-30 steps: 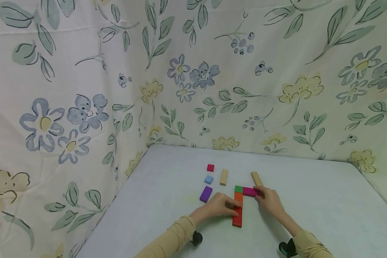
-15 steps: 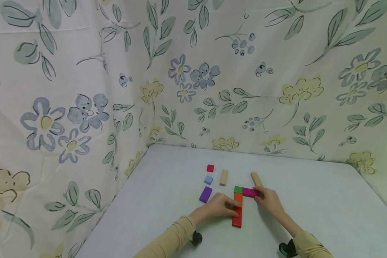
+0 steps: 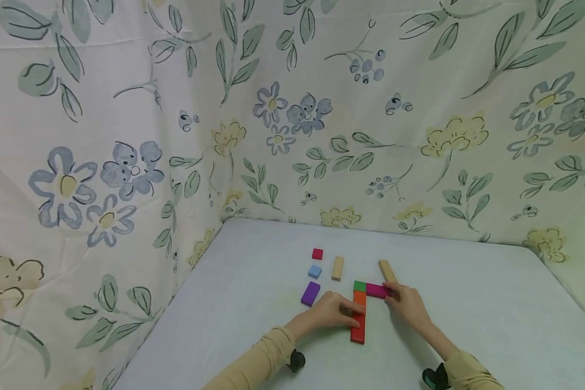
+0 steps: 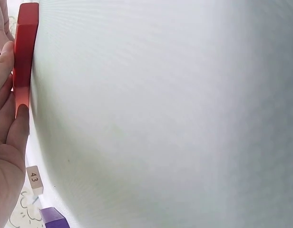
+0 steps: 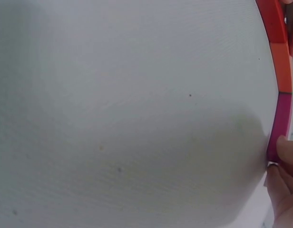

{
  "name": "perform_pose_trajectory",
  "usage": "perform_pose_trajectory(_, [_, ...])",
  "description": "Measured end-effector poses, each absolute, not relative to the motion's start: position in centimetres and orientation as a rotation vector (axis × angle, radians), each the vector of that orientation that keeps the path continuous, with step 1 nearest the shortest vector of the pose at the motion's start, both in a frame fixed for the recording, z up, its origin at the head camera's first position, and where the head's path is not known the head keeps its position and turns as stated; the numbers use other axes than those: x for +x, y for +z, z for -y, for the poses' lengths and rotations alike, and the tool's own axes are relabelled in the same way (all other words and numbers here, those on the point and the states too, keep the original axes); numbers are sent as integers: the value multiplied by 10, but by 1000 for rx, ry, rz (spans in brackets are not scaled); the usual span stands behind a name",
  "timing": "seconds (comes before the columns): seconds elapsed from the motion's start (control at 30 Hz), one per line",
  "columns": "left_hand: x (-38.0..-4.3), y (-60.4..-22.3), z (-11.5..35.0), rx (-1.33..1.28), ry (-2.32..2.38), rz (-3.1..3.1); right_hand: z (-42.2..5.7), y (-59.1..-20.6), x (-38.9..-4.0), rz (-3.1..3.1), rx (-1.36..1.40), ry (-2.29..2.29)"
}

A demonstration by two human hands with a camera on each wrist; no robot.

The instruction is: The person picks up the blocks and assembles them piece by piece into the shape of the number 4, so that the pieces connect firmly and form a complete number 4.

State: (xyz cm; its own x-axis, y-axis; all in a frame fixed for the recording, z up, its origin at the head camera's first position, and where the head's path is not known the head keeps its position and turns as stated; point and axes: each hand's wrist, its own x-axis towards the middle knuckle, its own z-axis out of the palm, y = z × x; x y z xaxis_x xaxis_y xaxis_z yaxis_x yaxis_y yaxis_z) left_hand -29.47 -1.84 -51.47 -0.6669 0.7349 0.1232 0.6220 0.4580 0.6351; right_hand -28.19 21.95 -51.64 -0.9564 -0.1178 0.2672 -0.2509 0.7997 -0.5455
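Note:
A red block (image 3: 358,335), an orange block (image 3: 359,298) and a green block (image 3: 359,286) form a line, and a magenta block (image 3: 376,291) runs rightward from the green one. My left hand (image 3: 330,310) lies across the line from the left; its thumb rests on the red block and a finger on the orange block (image 4: 22,97). At the magenta block's right end, my right hand (image 3: 410,306) pinches it between thumb and fingers. The right wrist view shows the thumb on the magenta block (image 5: 280,118), with a fingertip at its end.
Left of the line are a purple block (image 3: 310,293), a light blue block (image 3: 314,271), a small red cube (image 3: 317,254) and a plain wooden block (image 3: 338,268). Another wooden block (image 3: 387,270) lies just beyond my right hand. A floral cloth (image 3: 283,108) hangs behind the white table (image 3: 253,260).

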Motion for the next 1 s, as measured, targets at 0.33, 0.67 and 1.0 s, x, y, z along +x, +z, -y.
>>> perform_pose_trajectory(0.33, [-294,-516,18,1176,1028,-2502,-220,-513,-280,2757,275,890])
perform_pose_trajectory(0.67, [-295,-516,19,1180,1038,-2492,-224,-507,-279,2735,325,916])
perform_pose_trajectory(1.0, [-294,-515,19,1147,1038,-2492,-229,-492,-281,2655,369,907])
